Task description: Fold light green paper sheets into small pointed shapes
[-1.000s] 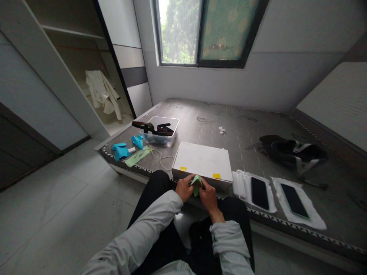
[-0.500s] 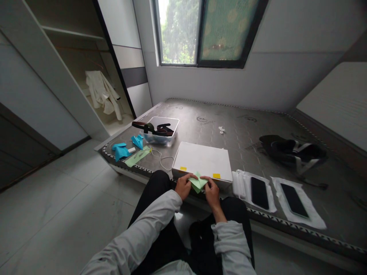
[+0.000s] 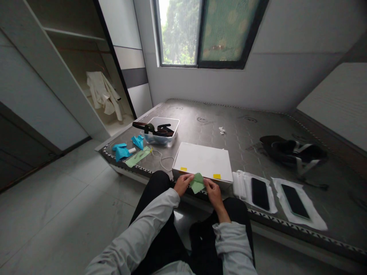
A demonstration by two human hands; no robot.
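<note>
A small piece of folded green paper [image 3: 197,183] is held up between both hands, just in front of the white box [image 3: 203,161]. My left hand [image 3: 184,185] pinches its left edge between thumb and fingers. On the opposite side, my right hand [image 3: 213,191] grips the right edge with its fingertips. The paper looks creased, narrow at the top and pointed at the bottom. Two yellow tabs sit on the box's near edge, right behind the hands.
On the mattress [image 3: 195,130], left of the box, are a clear plastic bin [image 3: 163,140] with dark straps, blue folded paper [image 3: 121,151], a green strip [image 3: 138,157] and a white cable [image 3: 162,159]. Two phones [image 3: 260,194] on white wrapping and a black bag [image 3: 292,151] lie right.
The green paper has gone from spread wide with raised flaps to a narrower, flatter shape with a darker face towards me. Both hands stay at its sides.
</note>
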